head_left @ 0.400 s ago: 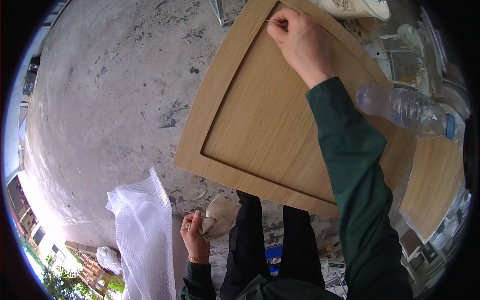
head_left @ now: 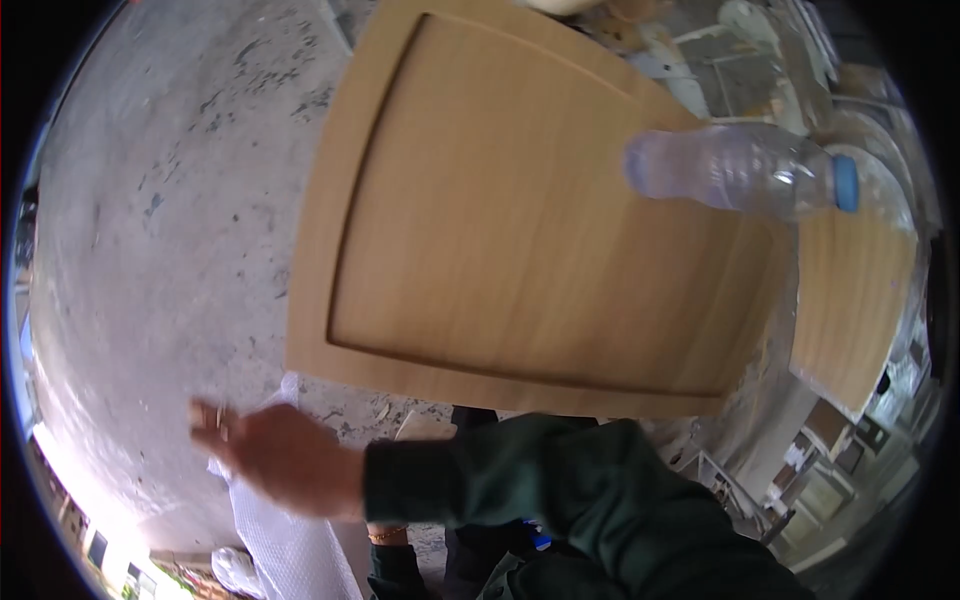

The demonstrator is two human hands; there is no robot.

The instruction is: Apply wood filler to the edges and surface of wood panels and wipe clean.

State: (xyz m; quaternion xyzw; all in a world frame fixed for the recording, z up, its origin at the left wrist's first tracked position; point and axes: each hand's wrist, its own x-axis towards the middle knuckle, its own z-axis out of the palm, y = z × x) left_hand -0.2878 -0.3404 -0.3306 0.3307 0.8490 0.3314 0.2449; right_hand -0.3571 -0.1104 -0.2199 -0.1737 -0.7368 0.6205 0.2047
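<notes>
1. The right hand (head_left: 280, 455) reaches across, blurred, with its fingers (head_left: 208, 415) loosely spread and empty, seemingly going for the bubble wrap (head_left: 290, 545) just under them.
2. Taking it would call for pinching the sheet's near edge.
3. The left hand is hidden, so I cannot tell its grip.
4. The wooden door panel (head_left: 520, 220) has its edge just beyond the fingers; bare floor (head_left: 170, 230) lies open ahead of them.
</notes>
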